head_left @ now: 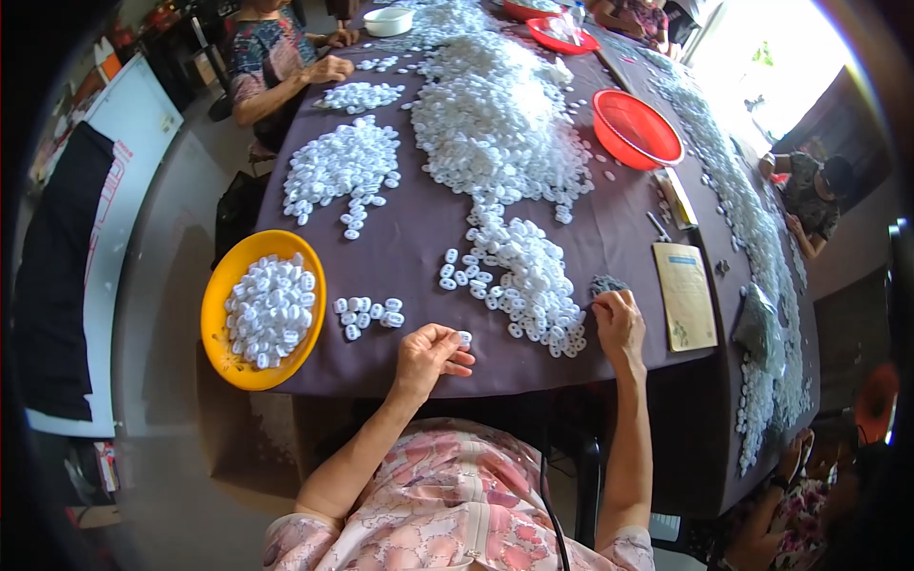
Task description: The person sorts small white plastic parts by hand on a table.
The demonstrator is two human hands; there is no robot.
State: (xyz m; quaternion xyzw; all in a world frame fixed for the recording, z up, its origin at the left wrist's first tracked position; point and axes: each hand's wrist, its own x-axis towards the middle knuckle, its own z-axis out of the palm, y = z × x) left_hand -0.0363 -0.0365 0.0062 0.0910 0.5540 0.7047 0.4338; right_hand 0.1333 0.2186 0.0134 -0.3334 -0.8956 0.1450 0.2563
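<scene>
As left hand (428, 360) pinches white piece (465, 338), likely steadying it, your right hand (620, 325) touches dark clump (607, 284), grip unclear.

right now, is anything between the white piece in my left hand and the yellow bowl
Yes: a loose cluster of white pieces lies on the tablecloth between the white piece in the left hand and the yellow bowl. Nothing taller shows there.

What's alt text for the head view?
A person's left hand holds a small white piece; right hand is at a dark clump. White pieces lie heaped on the dark-covered table; a yellow bowl at left holds more.
</scene>
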